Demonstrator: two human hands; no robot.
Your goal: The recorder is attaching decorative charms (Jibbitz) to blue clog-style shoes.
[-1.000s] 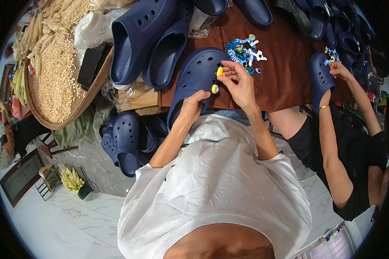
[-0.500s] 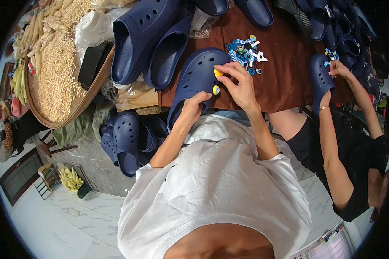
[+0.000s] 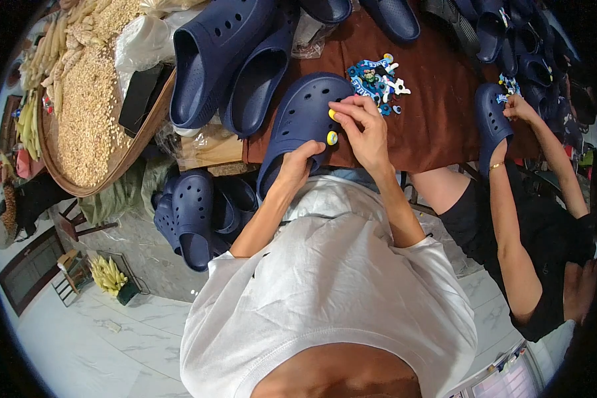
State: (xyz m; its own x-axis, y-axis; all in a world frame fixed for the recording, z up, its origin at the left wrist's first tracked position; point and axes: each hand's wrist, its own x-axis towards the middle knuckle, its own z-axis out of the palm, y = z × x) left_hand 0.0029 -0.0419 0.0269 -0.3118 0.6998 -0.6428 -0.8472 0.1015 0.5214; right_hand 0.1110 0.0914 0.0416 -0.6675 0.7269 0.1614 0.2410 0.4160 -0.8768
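While right fingers pinch a yellow charm, left fingers grip a clog; lettered charms lie nearby.

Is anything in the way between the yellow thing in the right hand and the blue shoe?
Nothing visible is in the way. The right hand holds the yellow charm right at the blue shoe, though the hand hides part of it.

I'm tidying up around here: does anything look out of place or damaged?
A black flat object lies at the right side of the round tray of pale kernels: odd company for loose grain. The navy clog shows no visible damage.
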